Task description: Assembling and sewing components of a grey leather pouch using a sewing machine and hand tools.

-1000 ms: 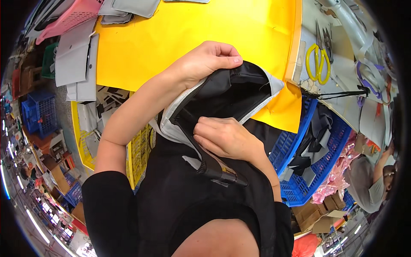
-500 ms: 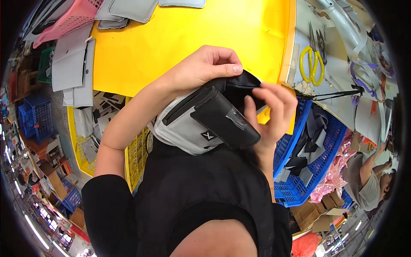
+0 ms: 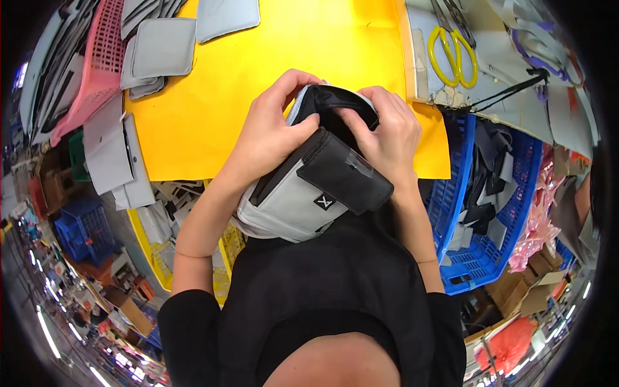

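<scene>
A: Both hands now sit on the top of the grey-and-black pouch (image 3: 303, 193); half a second back the right hand was only reaching in from the side, and the pouch has tipped so its black flap faces up.

B: Where is it held?

A: Off the tabletop (image 3: 213, 109), against the person's chest, above the near edge of the yellow sheet. Left hand (image 3: 274, 132) wraps the zipped grey side, thumb over the rim. Right hand (image 3: 387, 132) clamps the far rim, fingertips tucked into the open black mouth. Hands close together, both closed on the pouch.

B: Handling?

A: Judging by the sag and folds: soft fabric, light, no stiffness beyond the padded panels. Not fragile, not slippery. Best purchase looks to be the rim and the zip seam; the loose flap would just fold if pulled.

B: Room around it?

A: Yellow sheet ahead is mostly bare. Grey fabric panels (image 3: 161, 48) lie at its far left corner, pink basket (image 3: 97, 71) beyond them. Yellow scissors (image 3: 451, 55) rest at far right. Blue crate (image 3: 490, 213) of black pieces crowds the right elbow, just beside the tabletop's edge.
</scene>
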Tool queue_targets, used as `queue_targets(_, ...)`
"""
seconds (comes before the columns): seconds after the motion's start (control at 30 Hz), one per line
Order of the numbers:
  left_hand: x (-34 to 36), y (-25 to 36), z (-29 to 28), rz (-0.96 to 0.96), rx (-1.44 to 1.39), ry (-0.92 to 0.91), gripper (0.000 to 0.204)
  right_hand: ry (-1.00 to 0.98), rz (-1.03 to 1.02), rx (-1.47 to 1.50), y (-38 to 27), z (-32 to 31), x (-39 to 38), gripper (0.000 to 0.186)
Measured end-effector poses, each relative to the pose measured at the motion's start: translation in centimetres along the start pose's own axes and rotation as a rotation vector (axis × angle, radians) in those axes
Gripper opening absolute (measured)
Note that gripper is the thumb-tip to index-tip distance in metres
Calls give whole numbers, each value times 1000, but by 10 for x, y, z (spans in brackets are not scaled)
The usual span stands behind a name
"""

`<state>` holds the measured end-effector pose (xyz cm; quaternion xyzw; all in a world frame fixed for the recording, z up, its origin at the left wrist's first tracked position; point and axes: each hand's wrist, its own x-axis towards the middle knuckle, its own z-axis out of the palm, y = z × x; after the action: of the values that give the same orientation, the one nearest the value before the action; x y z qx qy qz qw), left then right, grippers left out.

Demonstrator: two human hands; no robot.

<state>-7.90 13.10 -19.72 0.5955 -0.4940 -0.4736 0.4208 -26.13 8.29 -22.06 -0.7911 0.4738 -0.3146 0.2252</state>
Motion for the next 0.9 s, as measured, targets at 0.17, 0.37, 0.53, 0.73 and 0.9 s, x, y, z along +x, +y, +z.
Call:
queue_targets(0.17,5,-2,3,-7,132,58,38,-122,126,27,0,-1,9,22)
queue_targets(0.37,8,-2,-3,101,253,112,27,-123,140,165,-2,-3,13,21)
queue_targets(0.53,-14,-2,-18,325,587,349,18,-70,-210,219,-32,-19,-5,29)
queue_targets(0.73,-26,-10,-39,511,462,557,19,-228,-533,295,-68,-46,-19,40)
queue_targets(0.9,-30,-17,-50,254,-209,471,22,-352,-700,544,-83,-47,-14,32)
